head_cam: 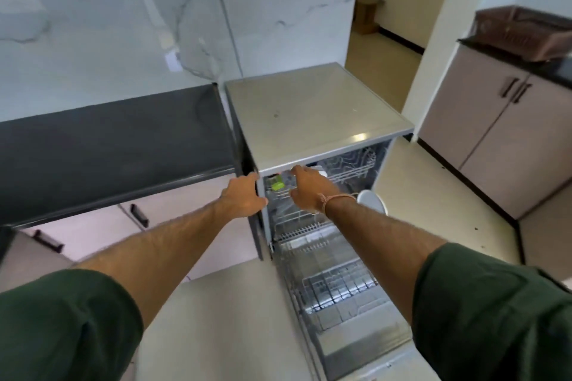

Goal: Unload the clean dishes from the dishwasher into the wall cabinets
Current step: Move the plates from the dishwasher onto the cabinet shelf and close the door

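Right grip (pixel 305 192) at the upper rack (pixel 349 170), closure not discernible. White dish (pixel 371 202) lies at its 3 o'clock, beside the wrist. Left grip (pixel 244 198), flat, rests on the dishwasher (pixel 309 108) corner.

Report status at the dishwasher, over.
Left hand braced on dishwasher front corner. Right hand in upper rack at a white dish, grip unclear. Door down, lower rack out; nothing blocks the reach.

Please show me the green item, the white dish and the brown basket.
green item (pixel 277 185): head view, its green face.
white dish (pixel 373 202): head view, middle of its visible part.
brown basket (pixel 523 37): head view, its front wall.
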